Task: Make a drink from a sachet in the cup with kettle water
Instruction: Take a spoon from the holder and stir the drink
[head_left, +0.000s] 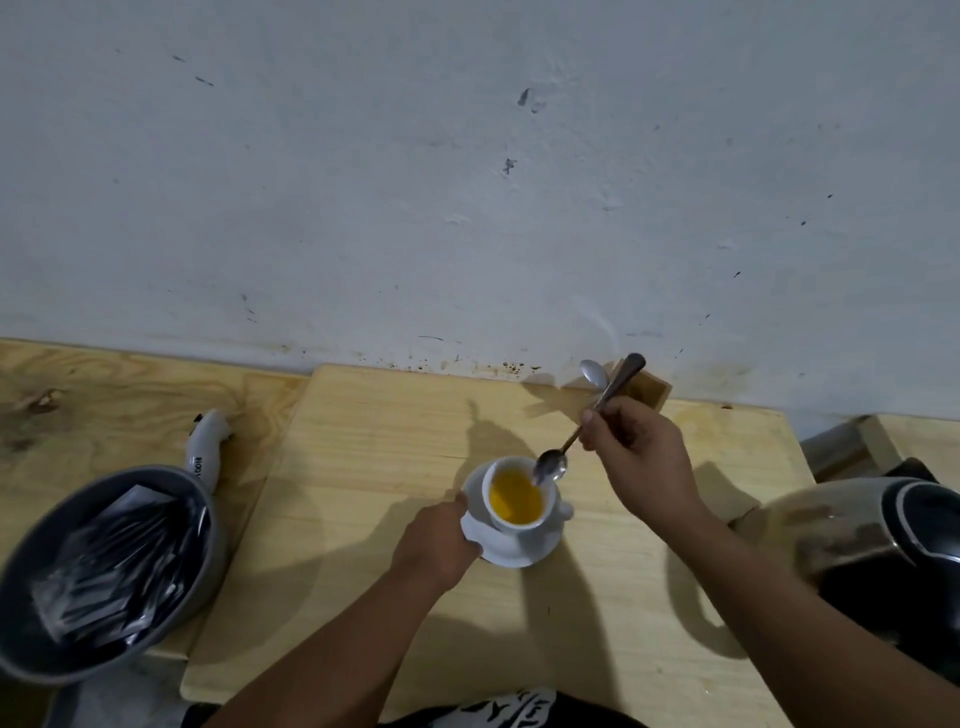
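A white handheld device (209, 444) lies near a wooden holder (645, 389) with a spare spoon (594, 372).

I see the cup (518, 501) on its saucer (519, 551) mid-table (363, 467). A bowl (31, 561) of sachets (114, 566) sits far left, the kettle (878, 545) far right, and a spoon holder (641, 387) behind the cup against the wall (467, 182).

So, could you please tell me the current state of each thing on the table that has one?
cup: upright on its saucer, holds yellow-orange liquid
saucer: flat on the board, steadied by the left hand
spoon: held tilted by the right hand, bowl at the cup's rim
kettle: standing at the right, lid state unclear
grey bowl: upright, holds dark sachets
wooden holder: upright, holds another spoon
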